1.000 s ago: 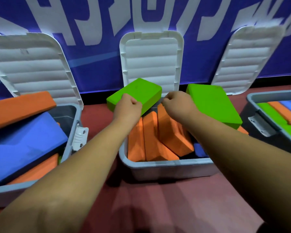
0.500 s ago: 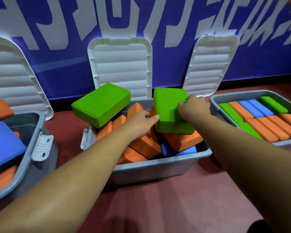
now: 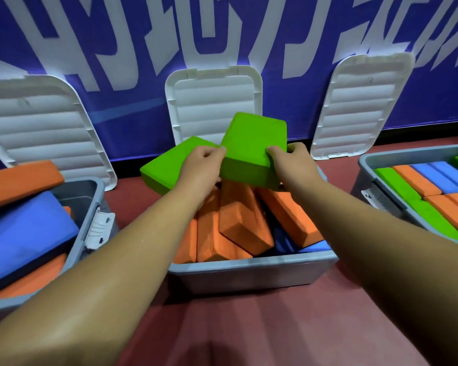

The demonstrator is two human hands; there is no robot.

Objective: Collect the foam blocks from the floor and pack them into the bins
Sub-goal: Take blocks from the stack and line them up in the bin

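Green foam block [image 3: 254,149] sits tilted between your two hands, raised over the rear of the middle bin [image 3: 249,262]. Your left hand [image 3: 200,167] grips its left edge, with the fingers [image 3: 214,153] curled onto the top face. Your right hand [image 3: 292,165] grips the right edge, thumb on top and the other fingers wrapped round the side.

A second green block [image 3: 164,170] lies slanted over the bin's rear left corner, partly behind your left hand; you cannot tell whether the two green ones touch. Below them, orange blocks [image 3: 238,220] stand packed on edge and leaning, with a blue block [image 3: 286,241] wedged low at the right.

The left bin [image 3: 90,207] holds blue and orange blocks piled loosely. The right bin [image 3: 381,159] holds green, orange and blue ones laid flat in rows. All three bins rest on the red floor [image 3: 275,326], and a white lid [image 3: 212,101] stands upright behind the middle one against the blue wall [image 3: 132,101].
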